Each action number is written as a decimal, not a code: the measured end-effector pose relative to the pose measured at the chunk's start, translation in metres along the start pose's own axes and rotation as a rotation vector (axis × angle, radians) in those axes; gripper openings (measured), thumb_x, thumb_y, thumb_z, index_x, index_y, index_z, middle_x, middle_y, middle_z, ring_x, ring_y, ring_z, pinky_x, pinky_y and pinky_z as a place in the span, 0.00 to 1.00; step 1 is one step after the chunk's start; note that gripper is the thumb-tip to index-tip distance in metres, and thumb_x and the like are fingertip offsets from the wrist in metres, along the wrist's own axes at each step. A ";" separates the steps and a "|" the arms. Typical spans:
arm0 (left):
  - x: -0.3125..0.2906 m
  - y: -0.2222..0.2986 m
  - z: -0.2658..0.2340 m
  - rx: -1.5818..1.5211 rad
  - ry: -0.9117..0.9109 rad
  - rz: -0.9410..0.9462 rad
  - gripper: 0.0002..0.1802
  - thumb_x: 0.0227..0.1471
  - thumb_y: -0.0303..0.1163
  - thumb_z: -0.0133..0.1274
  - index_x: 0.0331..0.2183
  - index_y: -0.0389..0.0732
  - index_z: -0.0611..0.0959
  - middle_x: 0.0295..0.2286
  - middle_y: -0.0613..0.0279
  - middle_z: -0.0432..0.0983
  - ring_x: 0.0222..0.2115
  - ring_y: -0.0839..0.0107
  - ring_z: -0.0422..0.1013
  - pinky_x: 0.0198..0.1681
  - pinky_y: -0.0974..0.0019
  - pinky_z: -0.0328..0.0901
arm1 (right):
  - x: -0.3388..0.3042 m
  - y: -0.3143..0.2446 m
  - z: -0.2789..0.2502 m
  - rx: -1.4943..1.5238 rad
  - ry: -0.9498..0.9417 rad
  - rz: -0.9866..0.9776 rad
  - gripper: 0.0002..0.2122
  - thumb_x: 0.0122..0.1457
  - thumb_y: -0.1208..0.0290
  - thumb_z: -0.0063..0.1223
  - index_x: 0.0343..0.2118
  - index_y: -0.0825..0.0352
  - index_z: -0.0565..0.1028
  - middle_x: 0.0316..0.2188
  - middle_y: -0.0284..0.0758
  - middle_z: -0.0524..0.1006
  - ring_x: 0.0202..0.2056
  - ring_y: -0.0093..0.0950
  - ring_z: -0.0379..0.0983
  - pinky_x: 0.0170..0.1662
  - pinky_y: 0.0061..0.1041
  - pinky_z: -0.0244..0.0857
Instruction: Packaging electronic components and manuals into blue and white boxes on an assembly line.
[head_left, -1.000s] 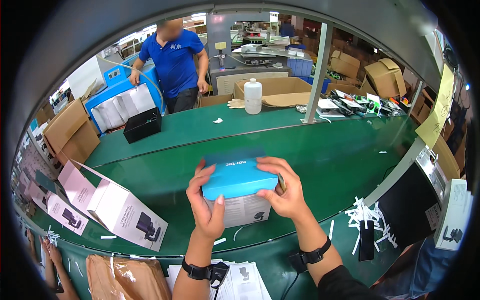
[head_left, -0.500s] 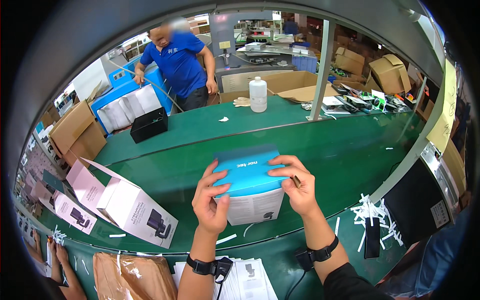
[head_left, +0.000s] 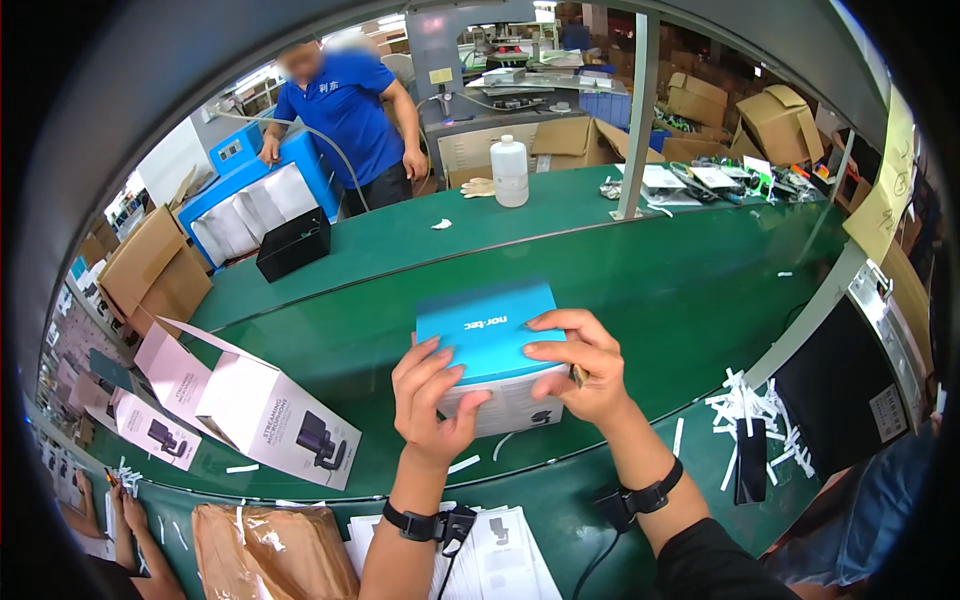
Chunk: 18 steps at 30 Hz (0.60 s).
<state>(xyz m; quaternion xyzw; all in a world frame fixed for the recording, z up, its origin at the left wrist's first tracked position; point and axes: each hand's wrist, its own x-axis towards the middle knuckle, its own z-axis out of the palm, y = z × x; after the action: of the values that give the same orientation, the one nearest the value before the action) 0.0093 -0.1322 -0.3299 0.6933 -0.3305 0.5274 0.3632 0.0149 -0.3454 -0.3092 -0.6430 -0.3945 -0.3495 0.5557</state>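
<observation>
A box [head_left: 490,335] with a turquoise top and white printed sides stands upright on the green bench in front of me, its top closed. Against its left side and front edge, my left hand [head_left: 430,395] grips it, fingers on the turquoise top and thumb on the white front. My right hand [head_left: 585,368] holds the right side, with fingertips resting on the top. A small brownish, narrow object [head_left: 579,376] shows between the fingers of that hand; I cannot make out its kind. Both wrists wear black straps with cables.
Open pink-white microphone boxes [head_left: 285,415] stand at left. Printed sheets [head_left: 500,560] and a brown wrapped package [head_left: 265,555] lie nearest me. White paper strips [head_left: 745,420] surround a black phone-like slab [head_left: 750,460] at right. A white bottle [head_left: 510,172] and black tray [head_left: 293,247] sit farther back.
The view has shifted slightly. My right fingers have slid a little over the top, and the box sits slightly more upright between my hands. The co-worker's head has moved.
</observation>
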 end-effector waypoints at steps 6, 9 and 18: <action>-0.003 0.009 0.003 -0.052 0.051 -0.081 0.17 0.42 0.31 0.70 0.35 0.37 0.81 0.39 0.55 0.78 0.45 0.52 0.73 0.55 0.42 0.68 | 0.001 -0.004 -0.011 -0.112 -0.060 -0.035 0.18 0.44 0.66 0.73 0.39 0.66 0.83 0.44 0.41 0.77 0.43 0.34 0.76 0.40 0.28 0.73; 0.003 0.004 0.004 -0.038 0.052 -0.046 0.17 0.43 0.30 0.70 0.34 0.35 0.80 0.38 0.51 0.80 0.43 0.49 0.75 0.47 0.53 0.70 | 0.007 -0.005 -0.013 -0.214 -0.098 -0.068 0.18 0.44 0.65 0.73 0.38 0.66 0.83 0.43 0.39 0.79 0.42 0.33 0.78 0.41 0.28 0.74; 0.013 0.014 0.021 -0.170 0.123 -0.241 0.12 0.44 0.26 0.67 0.31 0.37 0.79 0.36 0.52 0.79 0.44 0.52 0.74 0.49 0.55 0.68 | 0.003 0.001 -0.013 -0.229 0.014 -0.053 0.14 0.50 0.70 0.70 0.36 0.71 0.81 0.41 0.44 0.79 0.42 0.36 0.78 0.45 0.31 0.73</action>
<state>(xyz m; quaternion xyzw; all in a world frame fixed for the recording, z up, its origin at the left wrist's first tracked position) 0.0106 -0.1583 -0.3184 0.6611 -0.2654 0.4915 0.5009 0.0168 -0.3578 -0.3051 -0.6893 -0.3649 -0.4112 0.4718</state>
